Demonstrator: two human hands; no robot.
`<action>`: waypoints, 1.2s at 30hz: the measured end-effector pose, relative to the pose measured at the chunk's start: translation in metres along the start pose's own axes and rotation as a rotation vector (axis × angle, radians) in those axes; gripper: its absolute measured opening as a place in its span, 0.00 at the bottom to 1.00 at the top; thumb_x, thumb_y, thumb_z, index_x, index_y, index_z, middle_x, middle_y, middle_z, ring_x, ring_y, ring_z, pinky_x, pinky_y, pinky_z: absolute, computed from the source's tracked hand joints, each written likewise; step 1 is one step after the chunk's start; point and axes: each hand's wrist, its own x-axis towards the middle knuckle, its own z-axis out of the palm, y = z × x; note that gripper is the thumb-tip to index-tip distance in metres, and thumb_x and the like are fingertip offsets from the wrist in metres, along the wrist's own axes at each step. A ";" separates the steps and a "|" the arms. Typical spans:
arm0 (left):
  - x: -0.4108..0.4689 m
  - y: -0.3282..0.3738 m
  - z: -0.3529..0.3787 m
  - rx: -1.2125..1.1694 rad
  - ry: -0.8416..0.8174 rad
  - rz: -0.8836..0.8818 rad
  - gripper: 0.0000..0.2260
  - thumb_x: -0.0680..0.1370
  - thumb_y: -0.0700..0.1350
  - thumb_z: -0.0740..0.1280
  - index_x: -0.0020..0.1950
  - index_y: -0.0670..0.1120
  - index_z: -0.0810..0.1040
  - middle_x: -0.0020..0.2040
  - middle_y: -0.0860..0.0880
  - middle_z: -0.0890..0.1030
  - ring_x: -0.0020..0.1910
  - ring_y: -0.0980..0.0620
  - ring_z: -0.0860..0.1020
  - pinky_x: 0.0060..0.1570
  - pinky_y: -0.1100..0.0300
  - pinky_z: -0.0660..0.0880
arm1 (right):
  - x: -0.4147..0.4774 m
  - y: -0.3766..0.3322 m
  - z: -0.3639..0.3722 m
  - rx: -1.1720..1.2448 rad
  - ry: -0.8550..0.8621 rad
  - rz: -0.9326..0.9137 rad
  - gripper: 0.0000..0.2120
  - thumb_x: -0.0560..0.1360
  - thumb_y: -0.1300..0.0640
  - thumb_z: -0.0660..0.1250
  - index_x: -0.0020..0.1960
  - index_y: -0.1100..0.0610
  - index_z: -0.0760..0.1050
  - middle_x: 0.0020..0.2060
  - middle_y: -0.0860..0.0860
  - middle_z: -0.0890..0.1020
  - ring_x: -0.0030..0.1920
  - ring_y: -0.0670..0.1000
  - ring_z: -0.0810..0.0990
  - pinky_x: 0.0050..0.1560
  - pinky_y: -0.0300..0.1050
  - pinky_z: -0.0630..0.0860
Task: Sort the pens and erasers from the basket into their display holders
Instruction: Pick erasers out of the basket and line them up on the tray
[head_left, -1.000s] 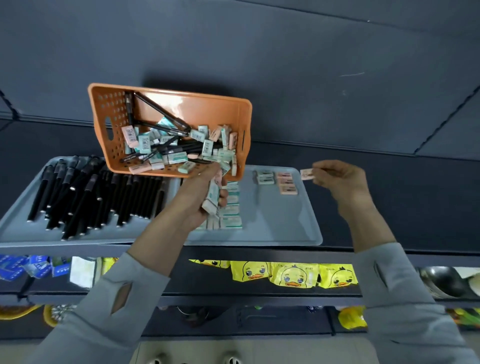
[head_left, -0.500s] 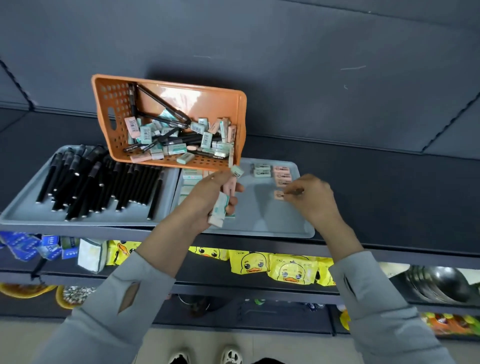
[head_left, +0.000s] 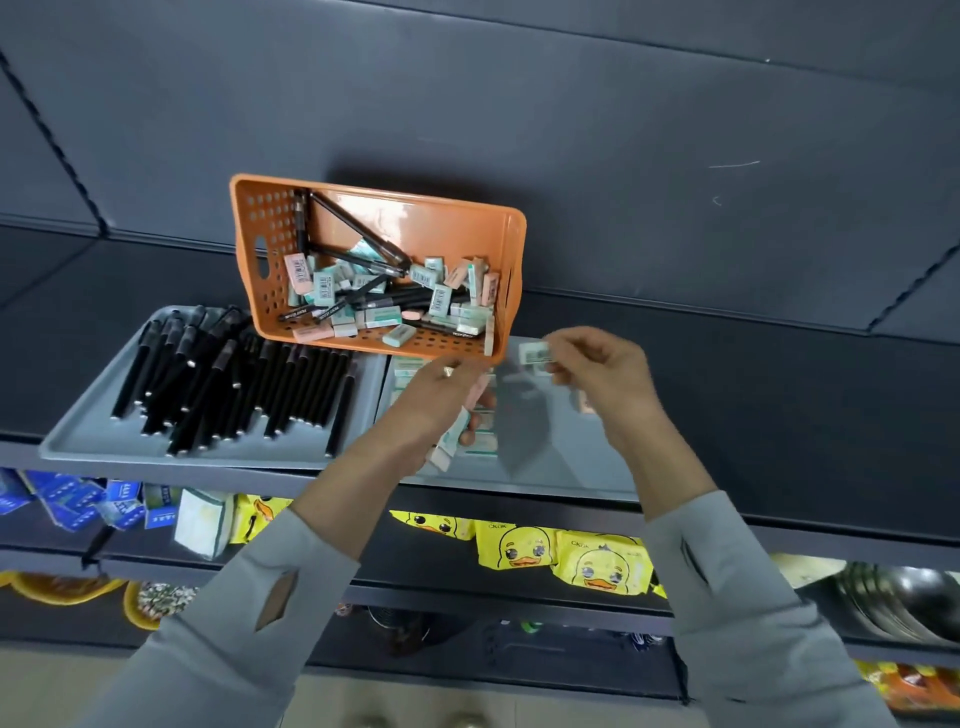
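Left hand (head_left: 431, 400) is still gripping a bundle of erasers (head_left: 451, 439) just under the orange basket (head_left: 260, 218), as half a second ago. Right hand (head_left: 608, 374) is now lifting off the eraser tray (head_left: 550, 467), pinching one pale eraser (head_left: 535, 353) beside the basket's right corner. Black pens (head_left: 218, 384) are lying in the pen tray (head_left: 78, 441), far left. Basket is tilting over both trays, pens and erasers jumbled inside. Left forearm is covering part of the eraser rows. Duck packets (head_left: 597, 566) are sitting on the shelf below. Hands are hovering near each other, not touching.
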 end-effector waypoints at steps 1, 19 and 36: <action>0.001 0.001 -0.006 -0.071 0.013 -0.039 0.13 0.81 0.49 0.63 0.58 0.40 0.73 0.37 0.43 0.77 0.26 0.51 0.70 0.23 0.63 0.66 | 0.003 0.003 -0.009 -0.021 0.056 0.021 0.06 0.74 0.64 0.71 0.44 0.54 0.83 0.36 0.48 0.84 0.36 0.46 0.80 0.40 0.37 0.77; 0.007 0.012 -0.032 -0.714 -0.175 -0.214 0.07 0.80 0.35 0.62 0.56 0.35 0.75 0.48 0.39 0.79 0.42 0.48 0.78 0.41 0.58 0.81 | 0.011 0.022 -0.016 -0.388 -0.006 -0.045 0.11 0.69 0.69 0.72 0.45 0.55 0.80 0.41 0.47 0.84 0.41 0.42 0.83 0.44 0.32 0.76; 0.008 0.006 -0.031 -0.478 -0.161 -0.163 0.07 0.78 0.35 0.66 0.55 0.38 0.78 0.45 0.42 0.80 0.34 0.52 0.76 0.26 0.67 0.71 | 0.014 0.020 -0.005 -0.967 -0.212 -0.229 0.06 0.71 0.62 0.72 0.47 0.56 0.85 0.37 0.46 0.79 0.41 0.48 0.77 0.40 0.33 0.69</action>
